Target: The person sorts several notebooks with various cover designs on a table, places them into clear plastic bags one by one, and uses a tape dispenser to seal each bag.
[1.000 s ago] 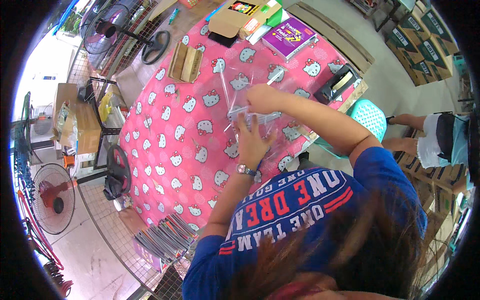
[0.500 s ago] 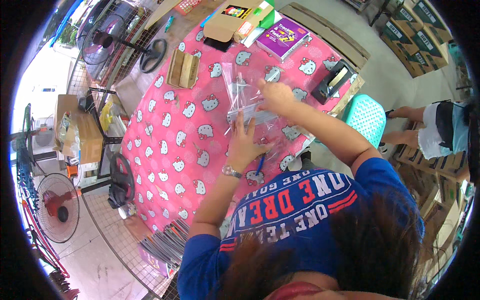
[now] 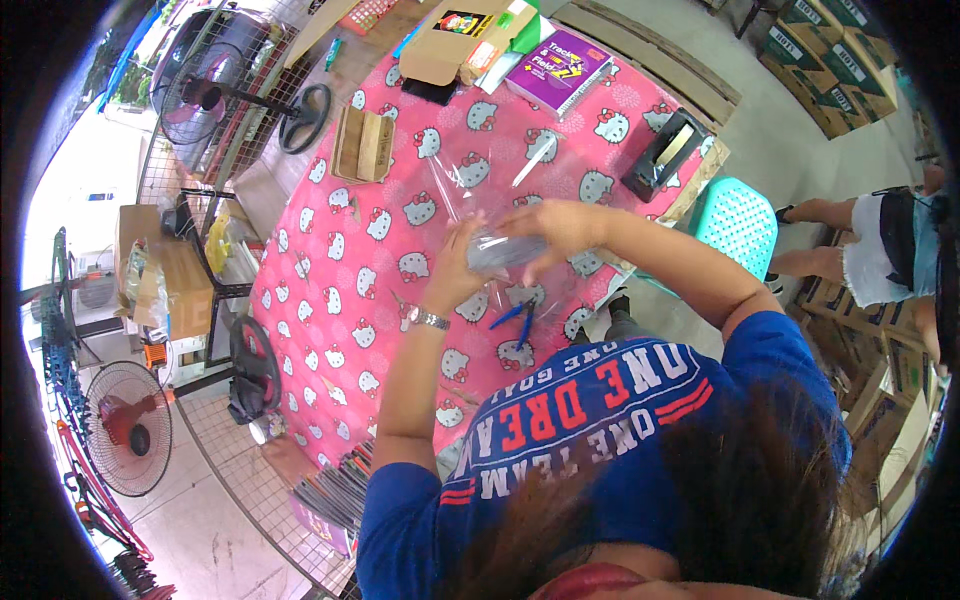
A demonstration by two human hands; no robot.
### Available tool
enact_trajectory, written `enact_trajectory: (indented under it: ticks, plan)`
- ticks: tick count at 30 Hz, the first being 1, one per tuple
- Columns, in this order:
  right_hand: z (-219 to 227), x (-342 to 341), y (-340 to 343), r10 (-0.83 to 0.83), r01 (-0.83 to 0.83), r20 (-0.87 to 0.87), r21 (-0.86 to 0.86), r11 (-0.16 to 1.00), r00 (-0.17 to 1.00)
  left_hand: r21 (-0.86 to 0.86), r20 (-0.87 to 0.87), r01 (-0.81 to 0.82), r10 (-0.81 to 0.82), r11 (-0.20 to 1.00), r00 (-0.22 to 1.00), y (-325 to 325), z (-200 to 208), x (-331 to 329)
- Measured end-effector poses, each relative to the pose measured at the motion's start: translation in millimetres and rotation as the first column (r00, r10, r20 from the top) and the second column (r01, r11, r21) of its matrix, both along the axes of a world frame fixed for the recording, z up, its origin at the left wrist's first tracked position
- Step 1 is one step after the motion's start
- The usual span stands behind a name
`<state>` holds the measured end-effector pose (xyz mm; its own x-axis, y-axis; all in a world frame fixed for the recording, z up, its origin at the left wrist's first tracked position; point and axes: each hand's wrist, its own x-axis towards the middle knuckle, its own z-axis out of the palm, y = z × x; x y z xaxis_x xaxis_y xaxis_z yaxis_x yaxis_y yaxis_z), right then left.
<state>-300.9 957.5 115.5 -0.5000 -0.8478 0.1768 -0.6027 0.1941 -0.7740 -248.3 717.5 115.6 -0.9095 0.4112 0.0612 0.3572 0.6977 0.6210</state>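
My left hand [image 3: 458, 268] is closed on the left end of a greyish flat bundle [image 3: 497, 252] that looks wrapped in clear film. Its fingertips meet those of my right hand [image 3: 562, 232], which curls over the right end of the same bundle; the bundle's exact kind cannot be made out. Clear plastic film [image 3: 462, 190] spreads over the tablecloth beyond my hands, with bright glints on it. Just on the near side of the bundle, a blue-handled cutting tool [image 3: 522, 318] lies with its handles apart, partly under loose film.
On the pink patterned tablecloth [image 3: 335, 320] stand a wooden block holder [image 3: 364, 146], an open cardboard box [image 3: 440, 50], a purple spiral-bound book [image 3: 560, 72] and a black tape dispenser [image 3: 665, 155]. A mint stool [image 3: 735, 230] is at the right. Another person's legs [image 3: 825, 262] show beyond it.
My left hand has gone from lying spread on the film to gripping the bundle. My right hand has come down and nearer onto it. More of the blue-handled tool shows.
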Motion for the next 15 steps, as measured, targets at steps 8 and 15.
enact_trajectory:
  ticks: [8, 15]
  plan:
    - [-17, 35, -13, -0.228, 0.253, -0.475, -0.012, 0.967, 0.85, 0.391, 0.001, -0.266, 0.289, 0.881, 0.957, 11, -38, 12]
    - [14, 10, -30, -0.576, 0.545, 0.02, 0.298, 0.783, 0.817, 0.295, 0.183, -0.533, 0.501, 0.793, 0.846, 19, -36, -1]
